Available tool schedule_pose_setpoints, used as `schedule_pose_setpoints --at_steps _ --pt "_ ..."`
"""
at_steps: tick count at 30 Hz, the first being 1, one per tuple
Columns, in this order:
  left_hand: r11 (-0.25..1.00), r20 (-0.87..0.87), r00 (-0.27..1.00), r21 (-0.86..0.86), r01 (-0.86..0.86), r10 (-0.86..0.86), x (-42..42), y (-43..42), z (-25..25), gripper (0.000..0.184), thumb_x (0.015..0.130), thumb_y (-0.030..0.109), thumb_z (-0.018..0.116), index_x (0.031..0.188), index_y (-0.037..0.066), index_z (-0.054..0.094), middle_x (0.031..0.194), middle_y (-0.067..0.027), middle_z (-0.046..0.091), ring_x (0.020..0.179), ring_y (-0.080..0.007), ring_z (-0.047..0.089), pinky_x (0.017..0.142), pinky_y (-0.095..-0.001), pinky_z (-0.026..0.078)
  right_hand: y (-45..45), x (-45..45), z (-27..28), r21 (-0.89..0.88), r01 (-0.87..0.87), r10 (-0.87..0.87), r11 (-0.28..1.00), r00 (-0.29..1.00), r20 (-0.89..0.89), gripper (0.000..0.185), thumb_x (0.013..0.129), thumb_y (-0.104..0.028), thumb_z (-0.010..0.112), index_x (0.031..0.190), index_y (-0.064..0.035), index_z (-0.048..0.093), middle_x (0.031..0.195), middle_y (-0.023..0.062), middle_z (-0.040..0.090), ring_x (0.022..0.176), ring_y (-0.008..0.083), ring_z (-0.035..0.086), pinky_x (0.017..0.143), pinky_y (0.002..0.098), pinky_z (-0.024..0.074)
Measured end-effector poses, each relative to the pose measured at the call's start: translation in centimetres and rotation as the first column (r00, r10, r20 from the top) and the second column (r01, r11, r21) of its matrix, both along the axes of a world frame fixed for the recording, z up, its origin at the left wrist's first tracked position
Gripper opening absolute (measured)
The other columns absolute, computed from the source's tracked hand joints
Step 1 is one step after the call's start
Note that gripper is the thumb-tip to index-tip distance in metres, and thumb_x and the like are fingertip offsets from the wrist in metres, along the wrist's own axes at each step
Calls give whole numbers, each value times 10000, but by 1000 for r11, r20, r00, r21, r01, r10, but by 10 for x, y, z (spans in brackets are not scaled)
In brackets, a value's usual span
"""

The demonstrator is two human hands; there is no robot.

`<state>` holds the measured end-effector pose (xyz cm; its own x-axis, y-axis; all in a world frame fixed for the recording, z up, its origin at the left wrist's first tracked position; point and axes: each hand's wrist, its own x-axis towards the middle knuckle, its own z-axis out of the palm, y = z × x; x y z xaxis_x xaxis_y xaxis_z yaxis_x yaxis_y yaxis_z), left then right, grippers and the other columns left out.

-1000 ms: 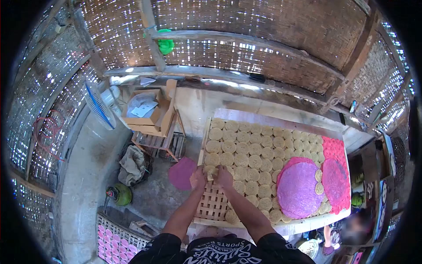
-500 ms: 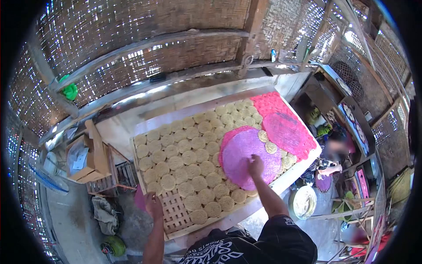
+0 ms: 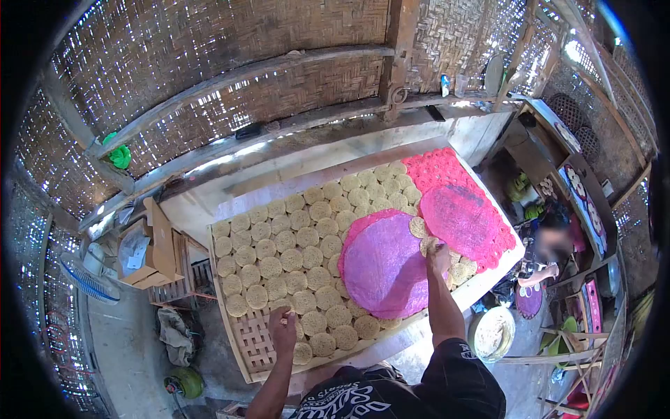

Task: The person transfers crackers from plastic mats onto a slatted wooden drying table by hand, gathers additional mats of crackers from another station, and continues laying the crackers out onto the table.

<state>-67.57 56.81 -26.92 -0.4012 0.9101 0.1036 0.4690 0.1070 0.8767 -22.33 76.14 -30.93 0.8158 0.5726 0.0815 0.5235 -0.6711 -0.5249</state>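
Round, flat, tan cracker-like discs (image 3: 271,267) cover a woven slatted rack (image 3: 251,342) in rows. A purple round mesh sheet (image 3: 380,258) lies over some of them, with a pink sheet edge under it. My right hand (image 3: 438,260) is at the purple sheet's right edge, its fingers closed on a tan disc (image 3: 426,246). Another disc (image 3: 417,227) lies just beyond. Low over the rack's bare slats and nearest discs is my left hand (image 3: 283,325), fingers loosely curled and apart. I see nothing in it.
A pink round sheet (image 3: 457,216) lies on the rack's right end over pink netting (image 3: 492,251). A cardboard box (image 3: 157,251) and a blue fan (image 3: 87,279) stand left. At right are a round basin (image 3: 492,334) and a seated person (image 3: 548,269).
My right hand has moved from the middle of the purple sheet to its right edge and closed on a disc. My left hand has moved right from the rack's edge. The view has shifted slightly.
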Motion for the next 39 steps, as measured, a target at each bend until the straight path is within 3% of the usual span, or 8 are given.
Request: schedule_pose_setpoints --at_steps 5,11,14,17,20,26,35,39 --pt "988 280 955 -82 129 -102 53 23 -3 239 852 101 674 1071 8 655 946 -73 665 798 -169 634 745 -294 514 -24 -52 10 320 -508 531 800 847 17 217 825 -221 689 871 -13 648 830 170 663 776 290 648 730 385 510" --pt "861 888 457 -269 433 47 115 69 7 398 879 258 713 1175 11 615 976 -64 672 851 -142 634 754 -279 511 -108 -164 31 422 -762 868 492 387 -312 303 867 -202 671 1113 -41 600 1073 142 630 1004 267 613 893 383 480" --pt "959 780 625 -202 198 35 125 78 1 444 894 329 700 1195 18 604 1004 -57 660 860 -149 630 741 -289 509 -125 -182 35 3 -997 997 79 79 16 368 908 -254 625 1228 -80 572 1154 135 615 1069 268 594 953 416 457" --pt "945 770 637 -222 238 20 120 66 -11 461 900 370 684 1181 13 604 1041 -61 655 872 -150 626 741 -301 506 -125 -171 14 162 -983 963 -91 -45 267 439 931 -299 584 1325 -115 523 1175 129 616 1093 274 585 997 444 426" --pt "929 806 591 -238 284 26 117 55 -15 420 908 355 674 1150 18 609 1071 -63 653 913 -148 624 776 -299 504 -114 -152 -18 36 -996 953 -85 -71 296 438 921 -216 602 1336 -107 514 1183 117 615 1033 253 610 915 413 480" --pt "929 545 784 -25 370 -298 114 53 -44 353 937 255 634 1169 -9 598 1080 -84 659 985 -161 621 838 -295 494 -82 -149 63 586 -673 856 452 143 -496 492 875 -32 614 1343 -64 467 1021 91 670 850 174 632 685 295 515" --pt "870 613 695 -25 493 -376 106 32 -38 366 891 71 631 1251 23 593 1206 -51 640 1098 -156 585 964 -308 464 -50 -139 48 485 -874 957 -29 116 267 420 914 -124 595 1297 2 481 1055 151 656 998 234 627 852 363 514" --pt "885 632 694 -28 464 -344 92 16 -31 265 941 165 601 1166 27 634 1104 -57 682 1052 -169 621 925 -320 489 -36 -156 50 584 -812 966 -17 137 219 378 921 -126 580 1270 5 512 1094 143 651 1025 234 613 890 373 498"
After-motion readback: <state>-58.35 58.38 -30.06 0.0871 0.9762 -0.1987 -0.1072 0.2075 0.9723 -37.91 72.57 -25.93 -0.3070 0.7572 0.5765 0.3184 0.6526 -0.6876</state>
